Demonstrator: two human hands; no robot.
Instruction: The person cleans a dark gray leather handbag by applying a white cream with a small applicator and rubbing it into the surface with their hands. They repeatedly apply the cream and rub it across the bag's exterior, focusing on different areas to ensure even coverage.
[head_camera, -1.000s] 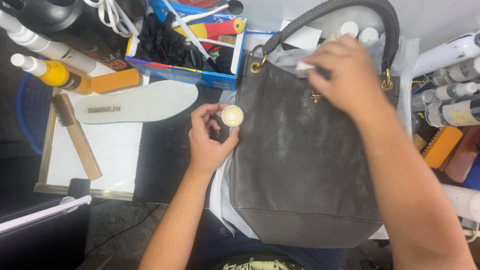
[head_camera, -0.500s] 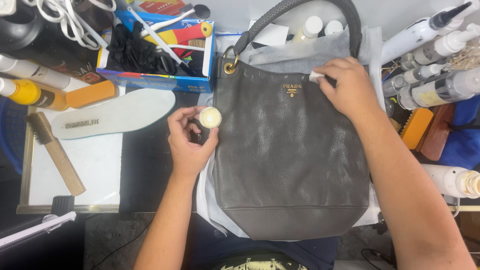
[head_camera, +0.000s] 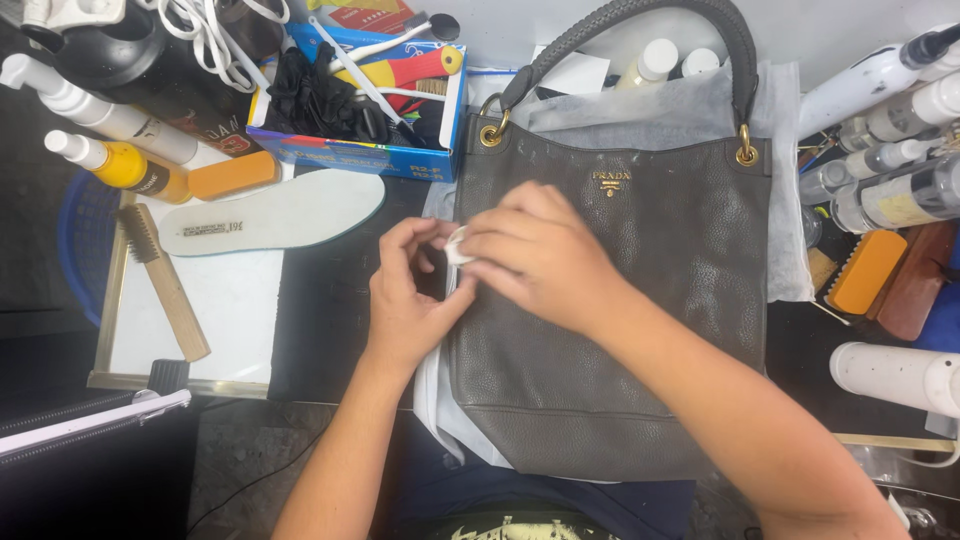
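Between both hands' fingers (head_camera: 480, 243), small tin (head_camera: 456, 246).

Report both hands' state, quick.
Left hand: shut on the small tin.
Right hand: fingers closed over the tin; what it holds is hidden.

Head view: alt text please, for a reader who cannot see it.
Both hands meet at the left edge of a grey leather handbag: the left hand holds a small round tin, mostly hidden by the right hand. Bottles, brushes and a white insole surround them.
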